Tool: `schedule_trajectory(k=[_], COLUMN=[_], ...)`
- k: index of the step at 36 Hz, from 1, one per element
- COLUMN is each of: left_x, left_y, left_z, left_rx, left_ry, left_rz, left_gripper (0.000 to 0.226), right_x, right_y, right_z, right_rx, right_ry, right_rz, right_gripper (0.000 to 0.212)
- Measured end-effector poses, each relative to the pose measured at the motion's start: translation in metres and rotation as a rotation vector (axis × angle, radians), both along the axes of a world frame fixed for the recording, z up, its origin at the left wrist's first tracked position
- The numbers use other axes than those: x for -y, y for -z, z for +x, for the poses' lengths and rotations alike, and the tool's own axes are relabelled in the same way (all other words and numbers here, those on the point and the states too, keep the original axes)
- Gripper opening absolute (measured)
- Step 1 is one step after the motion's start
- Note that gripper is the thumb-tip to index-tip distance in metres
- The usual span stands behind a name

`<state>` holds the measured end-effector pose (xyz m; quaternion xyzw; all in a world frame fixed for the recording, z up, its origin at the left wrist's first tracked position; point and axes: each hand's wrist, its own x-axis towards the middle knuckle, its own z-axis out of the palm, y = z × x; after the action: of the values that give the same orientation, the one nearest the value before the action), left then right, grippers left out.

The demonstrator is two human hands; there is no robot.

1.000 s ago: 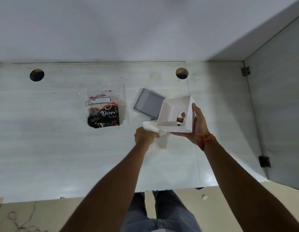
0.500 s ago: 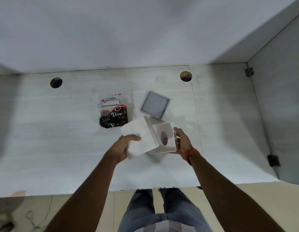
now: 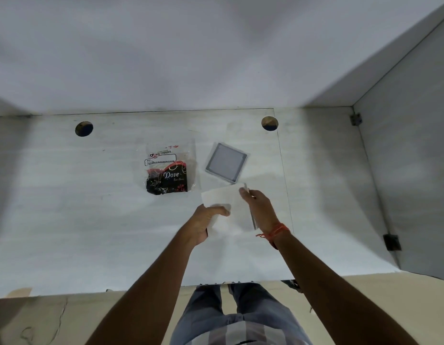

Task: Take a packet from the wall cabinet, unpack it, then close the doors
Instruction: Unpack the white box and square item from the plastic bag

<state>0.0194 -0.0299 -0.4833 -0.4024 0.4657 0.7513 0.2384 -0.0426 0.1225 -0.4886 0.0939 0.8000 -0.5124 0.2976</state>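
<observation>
Unpacking step in hand. Both hands work over the white counter (image 3: 66, 207): the left hand (image 3: 206, 220) grips the white stack of tissues (image 3: 223, 202) with its thumb across the top, and the right hand (image 3: 259, 207) pinches the white box (image 3: 250, 210), which now shows only edge-on along the stack's right side. Whether the stack sits partly inside the box cannot be told from this angle. The opened tissue packet (image 3: 167, 170), clear wrap with "Dove" print, lies flat on the counter just beyond the hands; a grey square item in clear wrap (image 3: 226, 165) rests beside it, to its right. Versus half a second ago: the box face with its oval opening was turned toward the camera; that face is no longer visible and the two hands sit closer together. Next move, as judged: seat stack in box squarely, then set it down; cabinet doors remain to be closed and are out of view.
</observation>
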Motion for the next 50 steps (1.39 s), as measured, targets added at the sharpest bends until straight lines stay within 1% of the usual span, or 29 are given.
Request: schedule_trajectory(k=[5,6,8,10,12,14,18,20,23,27,31,33,36,40,43,45,47,48,50], left_x=[-0.015,-0.018,-0.022,-0.025,-0.027,-0.028,-0.030,-0.031,-0.034,-0.036,-0.032,-0.031,-0.033,-0.028,-0.018,-0.014,-0.011,-0.011,-0.012], left_y=[-0.001,-0.001,0.002,0.006,0.006,0.009,0.013,0.014,0.013,0.010,0.013,0.015,0.017,0.028,0.040,0.041,0.044,0.044,0.044], left_z=[-0.007,-0.007,-0.008,-0.009,-0.010,-0.010,-0.009,-0.010,-0.013,-0.015,-0.013,-0.014,-0.017,-0.018,-0.018,-0.019,-0.019,-0.018,-0.014], left_rx=[-0.021,-0.007,0.024,0.029,0.027,0.016,-0.038,-0.052,-0.054,-0.031,0.002,0.047,0.114,0.196,0.226,0.202,0.126,0.066,-0.106], left_ry=[-0.136,-0.152,-0.174,-0.166,-0.123,-0.037,0.147,0.197,0.252,0.343,0.385,0.440,0.494,0.484,0.508,0.549,0.552,0.530,0.456], left_rz=[-0.217,-0.259,-0.327,-0.400,-0.494,-0.612,-0.838,-0.921,-1.003,-1.021,-1.022,-1.009,-0.974,-0.969,-0.910,-0.891,-0.901,-0.918,-0.985], left_gripper=[0.037,0.040,0.047,0.047,0.043,0.042,0.034,0.033,0.034,0.039,0.035,0.040,0.055,0.057,0.060,0.062,0.064,0.067,0.070], right_x=[0.008,0.009,0.012,0.012,0.011,0.010,0.010,0.010,0.010,0.007,0.002,0.002,0.004,0.001,-0.004,-0.005,-0.007,-0.008,-0.011], right_y=[0.006,0.007,0.009,0.012,0.016,0.020,0.023,0.025,0.024,0.018,0.014,0.015,0.017,0.025,0.034,0.037,0.039,0.040,0.040], right_z=[0.004,0.005,0.006,0.006,0.004,0.001,-0.002,-0.001,-0.003,-0.012,-0.020,-0.023,-0.029,-0.039,-0.045,-0.046,-0.044,-0.042,-0.036], right_rx=[-0.029,-0.035,-0.050,-0.072,-0.106,-0.128,-0.211,-0.252,-0.265,-0.245,-0.208,-0.176,-0.134,0.019,0.129,0.168,0.162,0.134,-0.002], right_ry=[-0.025,-0.031,-0.017,0.013,0.026,0.013,-0.070,-0.120,-0.152,-0.165,-0.220,-0.245,-0.271,-0.215,-0.218,-0.254,-0.294,-0.303,-0.294], right_rz=[0.047,0.064,0.099,0.151,0.229,0.306,0.435,0.490,0.535,0.560,0.601,0.623,0.656,0.620,0.588,0.559,0.532,0.514,0.435], right_gripper=[0.014,0.013,0.023,0.030,0.031,0.029,0.025,0.022,0.023,0.025,0.020,0.020,0.021,0.033,0.046,0.047,0.047,0.052,0.061])
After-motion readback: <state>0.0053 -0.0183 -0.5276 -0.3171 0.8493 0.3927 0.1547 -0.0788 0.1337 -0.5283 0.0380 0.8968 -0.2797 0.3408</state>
